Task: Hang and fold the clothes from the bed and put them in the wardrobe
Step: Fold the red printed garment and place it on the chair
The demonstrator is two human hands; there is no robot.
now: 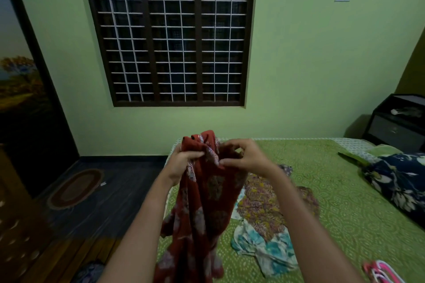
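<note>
Oval rug [76, 188] on dark floor [128, 190], far left. Left hand [184, 161], fingers curled, grips top of red printed garment [204, 202], held up over near edge of green bedspread [345, 190]. Right hand [243, 156] pinches same top edge between thumb and fingertips. Loose printed clothes [264, 213] lie on bedspread; pink hangers [381, 271] at lower right.

Hangers [381, 271] on bed [333, 190], right.
</note>
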